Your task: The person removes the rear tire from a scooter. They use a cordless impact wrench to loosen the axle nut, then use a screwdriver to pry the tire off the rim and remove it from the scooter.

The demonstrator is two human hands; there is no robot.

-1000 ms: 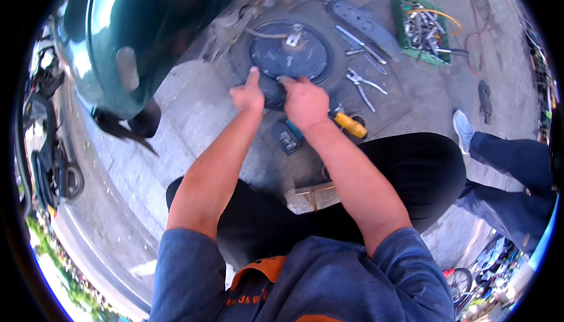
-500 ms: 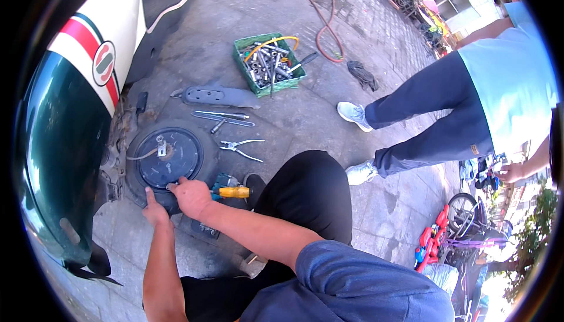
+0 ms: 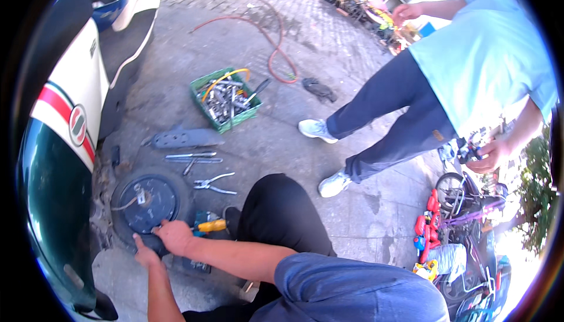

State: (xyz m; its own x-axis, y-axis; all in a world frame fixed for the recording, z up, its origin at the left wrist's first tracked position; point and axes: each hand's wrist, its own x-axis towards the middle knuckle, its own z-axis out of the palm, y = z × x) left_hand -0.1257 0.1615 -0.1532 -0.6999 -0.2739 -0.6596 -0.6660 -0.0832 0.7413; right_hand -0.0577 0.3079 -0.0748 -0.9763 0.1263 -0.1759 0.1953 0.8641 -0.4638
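A black wheel with its tyre lies flat beside the scooter, a thin cable running from its hub. At its near edge my left hand touches the tyre with the index finger stretched out; its other fingers are partly hidden. Close beside it, my right hand is closed at the rim, and what its fingers hold is too small to make out. A yellow-handled tool lies just right of the right hand. Pliers and several slim metal tools lie past the wheel.
The green and white scooter stands at the left. A grey elongated cover and a green basket of sockets and tools lie farther off. A person in a light blue shirt stands at the right. A red hose curls across the paving.
The view has shifted, so the wheel and tools appear lower and farther left. Both hands stay at the tyre's near edge. The standing person's far arm is now raised.
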